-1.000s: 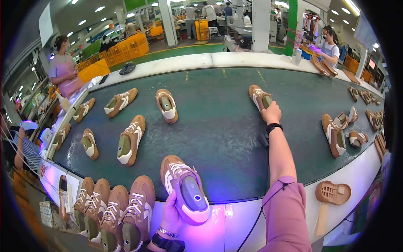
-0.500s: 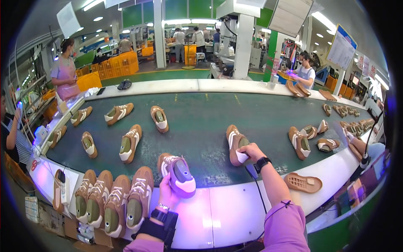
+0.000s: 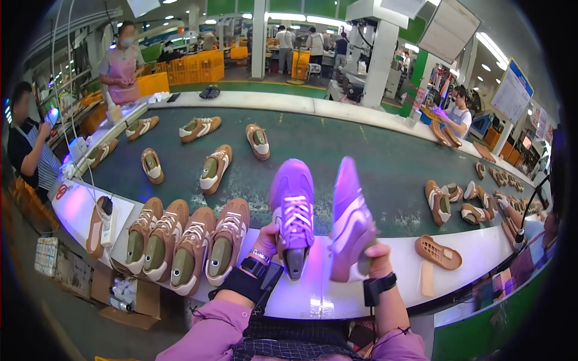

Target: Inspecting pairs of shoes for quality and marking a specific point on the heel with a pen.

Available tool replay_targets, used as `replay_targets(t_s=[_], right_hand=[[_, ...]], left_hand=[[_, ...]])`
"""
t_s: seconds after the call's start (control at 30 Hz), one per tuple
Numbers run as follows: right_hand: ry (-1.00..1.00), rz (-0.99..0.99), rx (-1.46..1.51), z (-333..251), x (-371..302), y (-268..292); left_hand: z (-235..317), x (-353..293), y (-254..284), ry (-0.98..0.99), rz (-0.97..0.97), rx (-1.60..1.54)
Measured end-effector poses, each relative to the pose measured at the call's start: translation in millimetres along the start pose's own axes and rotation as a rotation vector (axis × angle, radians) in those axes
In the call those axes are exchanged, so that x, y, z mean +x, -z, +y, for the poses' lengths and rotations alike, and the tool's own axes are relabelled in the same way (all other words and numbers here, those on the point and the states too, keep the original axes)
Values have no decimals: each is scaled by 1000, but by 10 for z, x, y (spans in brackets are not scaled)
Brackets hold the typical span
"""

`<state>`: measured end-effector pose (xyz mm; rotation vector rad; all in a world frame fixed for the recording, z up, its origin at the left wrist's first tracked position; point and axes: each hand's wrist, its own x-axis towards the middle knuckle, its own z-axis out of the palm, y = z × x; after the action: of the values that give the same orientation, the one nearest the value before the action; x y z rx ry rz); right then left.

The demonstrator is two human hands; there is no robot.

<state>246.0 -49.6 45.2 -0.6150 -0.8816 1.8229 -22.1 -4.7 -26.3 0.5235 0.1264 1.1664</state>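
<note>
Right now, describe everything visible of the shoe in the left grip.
The shoe looks suede-like, brownish under purple light, with white laces and a grey insert in its opening. Seen against the green belt and white ledge, its toe points away, sole hidden. The left grip holds its left side toward the heel.

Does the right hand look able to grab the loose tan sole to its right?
Probably not yet: the right hand holds a shoe, though the way to the tan sole looks clear.
</note>
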Motion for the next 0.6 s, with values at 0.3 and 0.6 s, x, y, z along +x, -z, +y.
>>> replay_targets(t_s=[0.3, 0.6], right_hand=[[165, 14, -174, 244, 174, -244], [443, -31, -301, 439, 30, -138]], left_hand=[[40, -57, 13, 92, 39, -105], [152, -100, -127, 161, -124, 143]])
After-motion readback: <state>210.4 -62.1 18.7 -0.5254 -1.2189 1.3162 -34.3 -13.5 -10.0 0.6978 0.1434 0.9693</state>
